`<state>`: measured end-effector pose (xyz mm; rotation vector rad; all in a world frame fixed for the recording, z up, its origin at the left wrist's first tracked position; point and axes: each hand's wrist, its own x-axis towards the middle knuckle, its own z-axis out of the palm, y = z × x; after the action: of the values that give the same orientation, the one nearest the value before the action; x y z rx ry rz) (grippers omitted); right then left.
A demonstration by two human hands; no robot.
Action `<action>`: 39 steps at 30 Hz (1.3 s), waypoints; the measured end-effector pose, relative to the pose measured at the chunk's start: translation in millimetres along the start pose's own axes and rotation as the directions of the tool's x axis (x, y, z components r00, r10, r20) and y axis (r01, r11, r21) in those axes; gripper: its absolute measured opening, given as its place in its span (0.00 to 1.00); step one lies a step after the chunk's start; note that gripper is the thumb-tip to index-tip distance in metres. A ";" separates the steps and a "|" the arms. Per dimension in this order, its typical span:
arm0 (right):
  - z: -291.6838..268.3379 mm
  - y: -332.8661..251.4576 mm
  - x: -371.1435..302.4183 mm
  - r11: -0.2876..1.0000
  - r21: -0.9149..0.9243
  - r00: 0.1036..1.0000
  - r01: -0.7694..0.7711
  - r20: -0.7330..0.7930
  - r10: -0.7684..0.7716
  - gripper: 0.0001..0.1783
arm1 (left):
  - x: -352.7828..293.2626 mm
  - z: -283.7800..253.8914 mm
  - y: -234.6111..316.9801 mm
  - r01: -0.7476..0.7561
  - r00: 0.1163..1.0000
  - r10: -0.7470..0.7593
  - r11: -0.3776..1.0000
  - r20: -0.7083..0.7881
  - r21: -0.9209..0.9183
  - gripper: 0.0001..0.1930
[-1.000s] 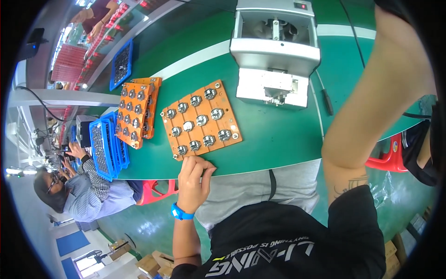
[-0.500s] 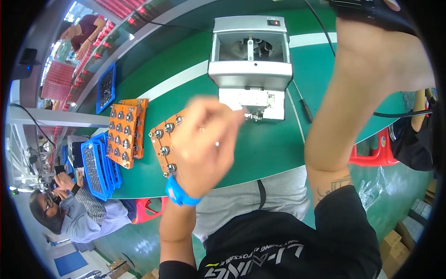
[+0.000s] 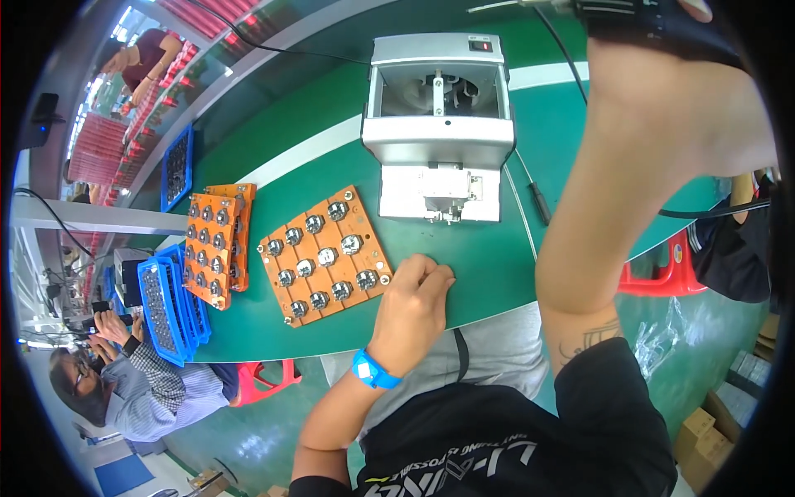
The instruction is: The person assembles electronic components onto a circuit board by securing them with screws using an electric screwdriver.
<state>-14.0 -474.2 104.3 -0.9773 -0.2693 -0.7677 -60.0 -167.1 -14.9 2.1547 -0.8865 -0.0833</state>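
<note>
My left hand (image 3: 414, 302), with a blue band at the wrist, rests on the green table with its fingers curled; whatever they hold, if anything, is hidden. Just left of it lies an orange fixture plate (image 3: 315, 269) carrying several small black-and-silver round parts. At the upper right edge my right hand (image 3: 700, 8), mostly cut off by the frame, is closed round a black electric screwdriver (image 3: 650, 18), its thin metal bit pointing left. Ahead of my left hand stands a silver screw feeder (image 3: 440, 132), with a small metal outlet block at its front.
Two more loaded orange plates (image 3: 210, 253) lean together on the left. Blue trays (image 3: 166, 311) of small parts stand beside them, another blue tray (image 3: 176, 168) farther back. A hand screwdriver (image 3: 539, 203) lies right of the feeder. A co-worker (image 3: 141, 373) sits at the left.
My left hand has moved from over the orange plate, near the feeder outlet, back right to the table, uncovering the plate. The screwdriver's bit has come into view at the top.
</note>
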 end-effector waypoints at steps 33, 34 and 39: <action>167.8 102.6 -111.9 0.984 -0.085 0.921 -0.154 0.349 0.175 0.66 | 21.4 -157.5 -90.2 -0.429 0.898 0.435 0.899 0.065 -0.088 0.07; 168.0 107.8 -121.7 0.978 -0.101 0.933 -0.180 0.297 0.203 0.65 | 18.6 -153.4 -91.5 -0.436 0.883 0.446 0.895 0.146 -0.100 0.09; 168.8 124.2 -155.6 0.961 -0.120 0.949 -0.250 0.167 0.267 0.59 | 10.1 -152.0 -97.8 -0.405 0.877 0.419 0.908 0.235 -0.111 0.12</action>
<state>-17.7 -222.5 35.0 -1.1516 -0.2570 -0.4548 53.5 -31.6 24.1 1.8804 -1.4595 -0.1710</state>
